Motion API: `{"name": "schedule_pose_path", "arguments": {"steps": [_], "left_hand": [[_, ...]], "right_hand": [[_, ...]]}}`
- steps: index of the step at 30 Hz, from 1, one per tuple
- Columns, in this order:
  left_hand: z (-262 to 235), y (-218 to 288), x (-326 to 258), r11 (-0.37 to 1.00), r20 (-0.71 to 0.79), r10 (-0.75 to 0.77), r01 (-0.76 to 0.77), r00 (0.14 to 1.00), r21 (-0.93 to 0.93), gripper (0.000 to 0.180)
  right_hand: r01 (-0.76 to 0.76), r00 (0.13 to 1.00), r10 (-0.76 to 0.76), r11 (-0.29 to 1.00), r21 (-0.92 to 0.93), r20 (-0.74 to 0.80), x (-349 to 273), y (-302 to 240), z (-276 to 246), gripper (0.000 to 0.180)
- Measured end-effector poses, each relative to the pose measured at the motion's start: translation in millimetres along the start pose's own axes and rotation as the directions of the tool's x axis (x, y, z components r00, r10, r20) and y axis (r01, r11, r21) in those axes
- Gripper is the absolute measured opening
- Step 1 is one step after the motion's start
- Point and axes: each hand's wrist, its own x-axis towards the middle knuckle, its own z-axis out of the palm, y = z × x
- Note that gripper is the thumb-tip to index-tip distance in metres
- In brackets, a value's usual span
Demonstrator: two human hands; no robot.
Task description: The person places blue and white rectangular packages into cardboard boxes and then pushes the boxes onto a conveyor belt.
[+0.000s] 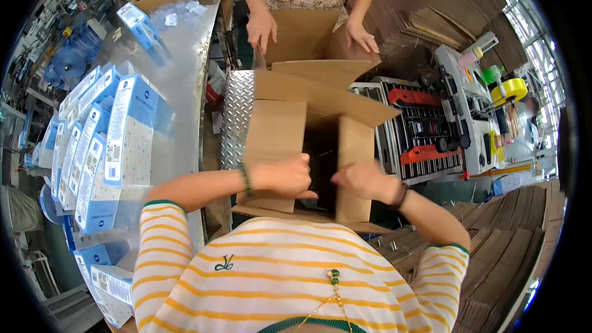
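1. Setting: packing line in a workshop. Metal bench (185, 80) from 9 to 11 o'clock; carton-sealing machine (425, 129) at 3 o'clock with a yellow tape roll (509, 90); flattened cardboard stacks (493, 253) at 4 to 5 o'clock.
2. Cardboard carton (308, 142), centre: open top, flaps spread, dark interior. Its long axis runs 6 to 12 o'clock, mouth facing up.
3. Left hand (285, 176): fingers curled in a loose fist on the left inner flap, just over the opening. Whether they pinch anything cannot be told.
4. Right hand (364, 180): fingers bunched narrow at the edge of the right flap, touching it.
5. Step, as judged: flaps are being folded or adjusted at the near end. The next move would call for pressing both side flaps flat and level.
6. Blue-and-white product boxes (117, 148), upright in a row at 9 o'clock.
7. Second carton (308, 37) at 12 o'clock, a co-worker's hands (261, 28) resting on its flaps.
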Motion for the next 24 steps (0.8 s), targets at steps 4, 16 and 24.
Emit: {"name": "schedule_pose_path", "arguments": {"steps": [4, 16, 24], "left_hand": [[64, -32, -27, 0.972, 0.121, -0.206, 0.217, 0.971, -0.088, 0.046], [-16, -72, -37, 0.733, -0.503, -0.485, 0.646, 0.716, 0.213, 0.043], [10, -111, -223, 0.525, -0.442, -0.816, 0.799, 0.373, -0.294, 0.056]], "right_hand": [[0.131, 0.950, -0.267, 0.815, 0.565, 0.164, -21, 4, 42, 0.066], [0.608, 0.269, 0.874, 0.172, 0.775, -0.404, 35, 46, 71, 0.061], [0.090, 0.468, 0.852, -0.310, 0.947, 0.234, 106, 85, 310, 0.058]]}}
